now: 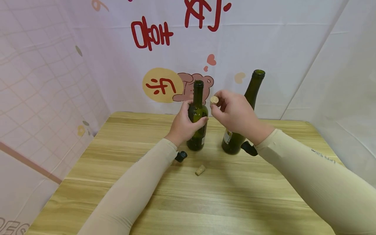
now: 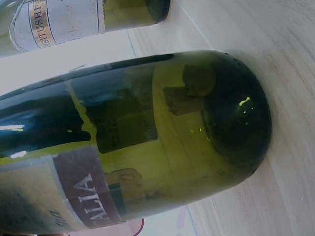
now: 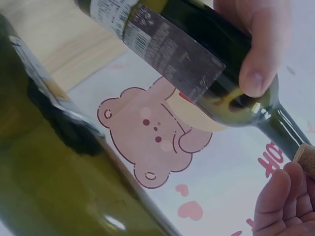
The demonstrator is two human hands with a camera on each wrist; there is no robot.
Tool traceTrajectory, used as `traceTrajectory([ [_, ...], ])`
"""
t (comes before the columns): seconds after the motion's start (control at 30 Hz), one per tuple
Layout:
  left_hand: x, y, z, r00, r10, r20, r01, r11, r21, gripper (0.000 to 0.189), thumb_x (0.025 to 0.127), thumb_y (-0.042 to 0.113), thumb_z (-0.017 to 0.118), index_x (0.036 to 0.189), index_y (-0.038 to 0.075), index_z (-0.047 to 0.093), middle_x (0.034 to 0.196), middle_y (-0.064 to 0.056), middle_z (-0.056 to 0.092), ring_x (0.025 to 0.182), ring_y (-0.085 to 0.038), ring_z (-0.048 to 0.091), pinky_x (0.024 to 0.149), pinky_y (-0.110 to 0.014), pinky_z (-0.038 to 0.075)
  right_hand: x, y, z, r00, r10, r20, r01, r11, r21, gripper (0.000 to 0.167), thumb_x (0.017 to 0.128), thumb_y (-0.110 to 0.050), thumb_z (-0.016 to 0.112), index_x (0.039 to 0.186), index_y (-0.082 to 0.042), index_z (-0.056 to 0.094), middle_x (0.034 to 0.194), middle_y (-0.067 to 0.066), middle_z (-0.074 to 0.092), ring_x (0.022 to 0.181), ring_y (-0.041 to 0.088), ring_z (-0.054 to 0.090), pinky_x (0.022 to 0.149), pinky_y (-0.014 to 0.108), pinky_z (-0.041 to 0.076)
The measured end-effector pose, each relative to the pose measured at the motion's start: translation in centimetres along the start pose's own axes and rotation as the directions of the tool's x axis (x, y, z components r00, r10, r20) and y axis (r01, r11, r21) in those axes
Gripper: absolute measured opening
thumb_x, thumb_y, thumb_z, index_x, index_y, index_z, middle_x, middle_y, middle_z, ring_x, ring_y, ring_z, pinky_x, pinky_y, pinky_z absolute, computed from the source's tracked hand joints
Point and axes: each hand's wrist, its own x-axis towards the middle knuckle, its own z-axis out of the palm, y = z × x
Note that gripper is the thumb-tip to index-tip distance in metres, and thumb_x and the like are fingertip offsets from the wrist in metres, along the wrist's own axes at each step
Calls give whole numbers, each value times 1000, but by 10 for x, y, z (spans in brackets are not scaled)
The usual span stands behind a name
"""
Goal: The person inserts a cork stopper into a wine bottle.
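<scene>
My left hand [image 1: 185,124] grips the shoulder of a green glass wine bottle [image 1: 197,140], which stands upright on the wooden table. Its thumb [image 3: 257,73] lies across the glass in the right wrist view. Between thumb and fingers, my right hand [image 1: 236,112] pinches a cork [image 1: 214,100], just right of the bottle's neck and lower than its open mouth. Behind that hand stands a taller green bottle [image 1: 255,86], partly hidden by it. A second cork [image 1: 200,170] lies on the table in front of the held bottle.
The wooden table [image 1: 205,199] reaches back to a white printed wall cloth [image 1: 264,39] with red characters and a pink bear. Black wrist devices show beside the left sleeve [image 1: 141,179] and right sleeve [image 1: 311,169]. The taller bottle leans close to the right forearm.
</scene>
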Motion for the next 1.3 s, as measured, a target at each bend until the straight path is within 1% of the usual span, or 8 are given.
traceTrajectory([
  [0.13, 0, 0, 0, 1000, -1, 3, 1, 1000, 1, 74, 91, 49, 78, 149, 26, 37, 130, 0, 65, 116, -20, 67, 106, -56, 51, 7, -4, -4, 1000, 5, -10, -5, 1000, -2, 13, 101, -15, 61, 107, -4, 64, 88, 10, 69, 76, 21, 63, 68, 34, 50],
  [0.37, -1, 1, -1, 1000, -4, 8, 4, 1000, 7, 76, 91, 54, 78, 149, 27, 36, 132, -1, 64, 117, -21, 66, 107, -56, 51, 18, -9, -8, 1000, 27, -12, -27, 1000, 15, 13, 100, -15, 59, 108, -5, 63, 91, 10, 69, 78, 21, 64, 70, 34, 50],
  [0.57, 0, 0, -1, 1000, -5, 13, 5, 1000, 9, 78, 91, 57, 77, 150, 27, 36, 134, -1, 64, 119, -23, 66, 108, -57, 50, 25, -13, -12, 999, 32, -4, -32, 999, 28, 18, 100, -15, 57, 112, -3, 63, 94, 11, 70, 79, 22, 64, 70, 34, 50],
  [0.67, 0, 0, -1, 1000, -7, 18, 7, 1000, 3, 78, 91, 57, 77, 150, 27, 36, 135, -2, 64, 122, -26, 66, 109, -58, 50, 30, -13, -13, 1000, 23, -16, -22, 999, 40, 18, 100, -15, 57, 112, -3, 62, 94, 11, 69, 78, 22, 63, 68, 34, 50],
  [0.83, 0, 0, -1, 1000, -15, 23, 15, 1000, -9, 79, 91, 57, 77, 151, 26, 35, 136, -3, 63, 126, -32, 65, 110, -60, 48, 36, -14, -15, 1000, 1, -27, 0, 999, 46, 18, 101, -15, 57, 113, -2, 61, 97, 10, 68, 80, 22, 62, 70, 36, 51],
  [1.1, 0, -1, -1, 1000, -15, 19, 15, 1000, 1, 77, 92, 55, 77, 150, 26, 36, 134, -2, 64, 121, -24, 65, 110, -58, 49, 44, -17, -17, 999, 19, -38, -18, 999, 36, 21, 102, -17, 55, 117, -2, 59, 100, 10, 66, 82, 22, 62, 70, 35, 50],
  [1.2, 0, 0, -1, 1000, -13, 22, 13, 1000, -9, 78, 92, 55, 77, 150, 25, 36, 135, -3, 64, 122, -27, 66, 110, -60, 48, 47, -18, -17, 999, 19, -45, -18, 999, 33, 21, 102, -17, 56, 117, -2, 60, 101, 10, 67, 83, 22, 64, 70, 34, 51],
  [1.3, -1, 0, -2, 1000, -9, 27, 10, 1000, -21, 78, 92, 56, 77, 150, 25, 35, 135, -4, 63, 126, -33, 65, 110, -62, 47, 50, -20, -17, 999, 19, -43, -18, 999, 28, 22, 103, -17, 56, 118, -2, 60, 102, 11, 68, 83, 22, 65, 70, 34, 51],
])
